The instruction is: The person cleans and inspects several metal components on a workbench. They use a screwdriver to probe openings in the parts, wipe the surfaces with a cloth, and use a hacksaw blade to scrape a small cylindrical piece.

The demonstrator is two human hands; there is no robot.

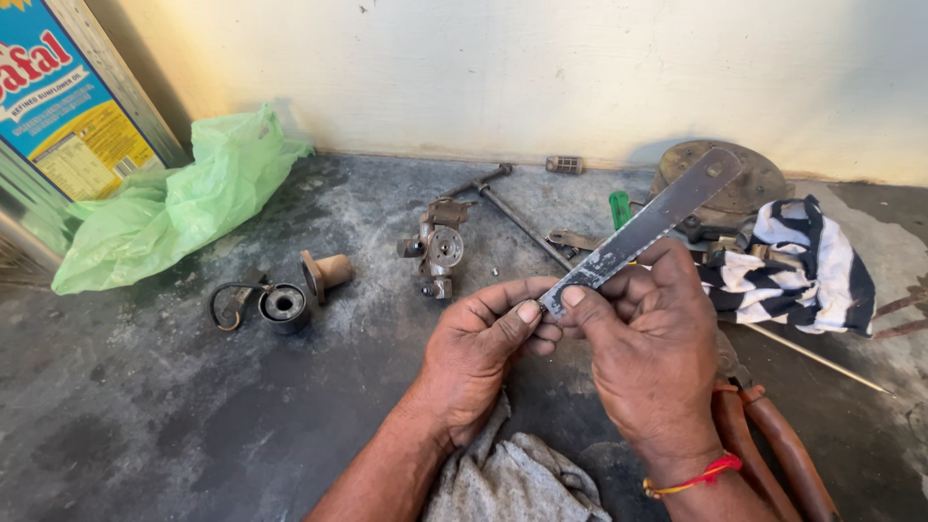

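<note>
A flat grey strip of worn steel, a hacksaw-blade-like bar with a hole near its far end [643, 224], sits up off the floor between both hands, slanting away toward the wall. The left hand [478, 353] pinches its near tip with thumb and forefinger, and the right hand [648, 343] is closed round the strip just beyond, so the two hands meet at that lower end; held this way the tip seems steadied for close work. Under the wrists lies a crumpled grey rag [512, 478]. Just right of the right forearm rest pliers with reddish-brown handles [773, 445], within easy reach. Farther out on the stained concrete floor [145, 406] lie a small metal valve-like fitting [440, 249], a short dark metal cylinder [283, 306], a black-and-white striped cloth [797, 266] and a crumpled green plastic bag [174, 203]
</note>
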